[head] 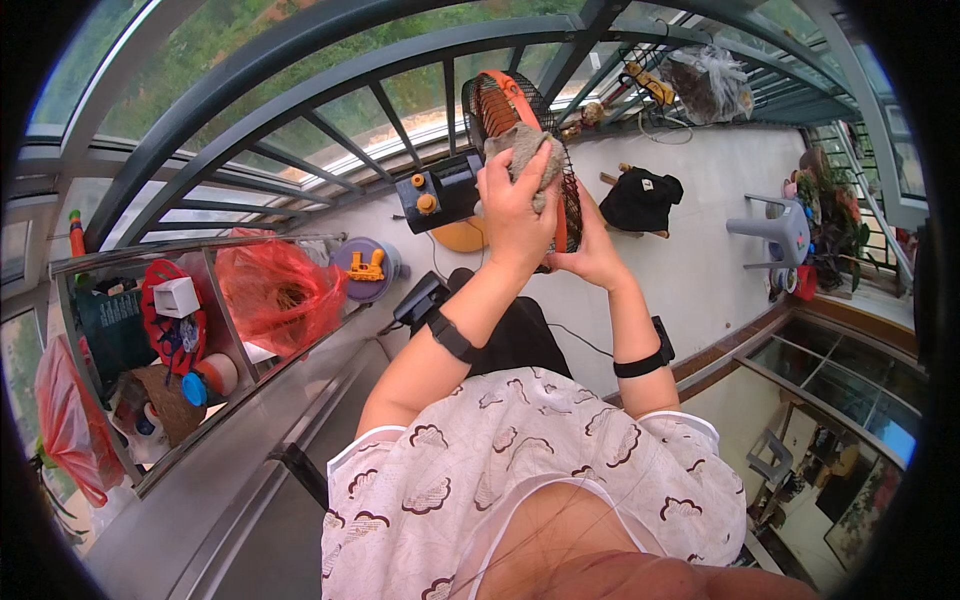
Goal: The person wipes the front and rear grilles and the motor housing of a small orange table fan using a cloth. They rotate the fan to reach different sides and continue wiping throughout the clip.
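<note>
An electric fan with a black wire guard and an orange rim (516, 97) stands before me, seen nearly edge-on. Its black control box (420, 214) with orange knobs sits to the left of the guard. My left hand (517, 214) presses a crumpled grey-beige cloth (529, 154) against the rim, fingers spread over it. On the near right side of the guard, my right hand (596, 251) grips the fan's edge, thumb toward me; its fingertips are partly hidden behind the guard. Part of an orange-yellow round base (459, 235) shows below the control box.
Dark metal railing (322, 124) runs along the windows behind the fan. At left, a metal rack (232, 300) holds a red plastic bag (277, 292). A purple bucket (384, 259) carries a yellow toy gun (365, 265). Right stand a cloth-draped stool (643, 199) and grey plastic stool (780, 229).
</note>
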Motion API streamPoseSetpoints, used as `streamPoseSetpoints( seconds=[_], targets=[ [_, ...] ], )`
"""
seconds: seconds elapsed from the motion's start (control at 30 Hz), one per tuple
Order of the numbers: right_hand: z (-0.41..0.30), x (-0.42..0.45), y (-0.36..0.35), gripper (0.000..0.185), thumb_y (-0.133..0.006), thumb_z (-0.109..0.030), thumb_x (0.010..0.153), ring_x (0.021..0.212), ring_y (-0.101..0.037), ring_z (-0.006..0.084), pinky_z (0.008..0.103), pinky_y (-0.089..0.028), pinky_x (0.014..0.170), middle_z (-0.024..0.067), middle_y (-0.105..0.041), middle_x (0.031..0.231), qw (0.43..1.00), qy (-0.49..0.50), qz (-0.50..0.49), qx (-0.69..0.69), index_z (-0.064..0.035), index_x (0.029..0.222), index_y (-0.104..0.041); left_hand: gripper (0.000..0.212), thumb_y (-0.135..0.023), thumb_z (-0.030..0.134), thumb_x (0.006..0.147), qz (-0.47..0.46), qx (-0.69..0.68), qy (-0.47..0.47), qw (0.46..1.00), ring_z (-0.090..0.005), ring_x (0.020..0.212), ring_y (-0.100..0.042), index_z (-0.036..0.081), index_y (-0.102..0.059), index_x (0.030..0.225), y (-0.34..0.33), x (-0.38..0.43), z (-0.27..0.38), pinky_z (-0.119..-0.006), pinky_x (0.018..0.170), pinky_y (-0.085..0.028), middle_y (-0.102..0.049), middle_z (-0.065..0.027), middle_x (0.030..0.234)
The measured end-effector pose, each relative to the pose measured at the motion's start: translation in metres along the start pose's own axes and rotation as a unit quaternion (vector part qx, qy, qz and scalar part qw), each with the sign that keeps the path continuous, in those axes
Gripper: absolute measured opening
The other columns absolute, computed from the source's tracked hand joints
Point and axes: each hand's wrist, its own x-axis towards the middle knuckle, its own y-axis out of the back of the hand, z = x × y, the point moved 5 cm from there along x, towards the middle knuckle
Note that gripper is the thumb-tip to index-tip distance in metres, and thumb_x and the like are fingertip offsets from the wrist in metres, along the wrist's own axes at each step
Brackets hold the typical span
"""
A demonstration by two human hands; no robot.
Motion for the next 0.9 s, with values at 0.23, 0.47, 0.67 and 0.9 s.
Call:
streamPoseSetpoints(
  seconds=[0.23,0.47,0.67,0.9],
  targets=[
    [0.007,0.002,0.003,0.122,-0.087,-0.011,0.058,0.137,-0.038,0.0259,0.0353,-0.031,0.113,0.0152,-0.037,0.150,1.000,-0.001,0.006,-0.021,-0.0034,0.155,-0.013,0.031,-0.068,0.007,0.085,0.074,-0.085,0.093,0.989,-0.0293,0.100,-0.059,0.008,-0.068,0.116,0.003,-0.006,-0.039,-0.036,0.089,-0.046,-0.058,-0.0139,0.109],
    [0.016,-0.001,0.016,0.122,-0.087,-0.011,0.059,0.137,-0.039,0.0240,0.0350,-0.033,0.112,0.0143,-0.036,0.151,0.999,-0.031,0.008,-0.016,-0.0054,0.156,-0.012,0.029,-0.068,0.007,0.087,0.021,-0.128,0.142,0.981,-0.0235,0.101,-0.057,0.003,-0.067,0.116,0.023,-0.047,-0.060,-0.032,0.090,-0.045,-0.056,-0.0118,0.108],
    [0.022,-0.001,0.024,0.124,-0.090,-0.014,0.057,0.135,-0.040,0.0229,0.0345,-0.032,0.112,0.0133,-0.038,0.149,1.000,-0.018,0.011,0.011,-0.0054,0.155,-0.015,0.028,-0.068,0.011,0.089,-0.018,-0.152,0.200,0.968,-0.0196,0.102,-0.055,-0.003,-0.065,0.113,0.048,-0.073,-0.073,-0.029,0.091,-0.043,-0.056,-0.0095,0.108],
    [0.028,-0.005,0.036,0.118,-0.091,-0.012,0.057,0.134,-0.039,0.0212,0.0339,-0.030,0.113,0.0102,-0.040,0.146,0.999,-0.031,0.018,0.029,-0.0026,0.152,-0.022,0.031,-0.070,0.015,0.089,-0.037,-0.189,0.257,0.947,-0.0165,0.097,-0.055,-0.005,-0.065,0.112,0.067,-0.068,-0.087,-0.026,0.089,-0.043,-0.057,-0.0074,0.103]
  ],
)
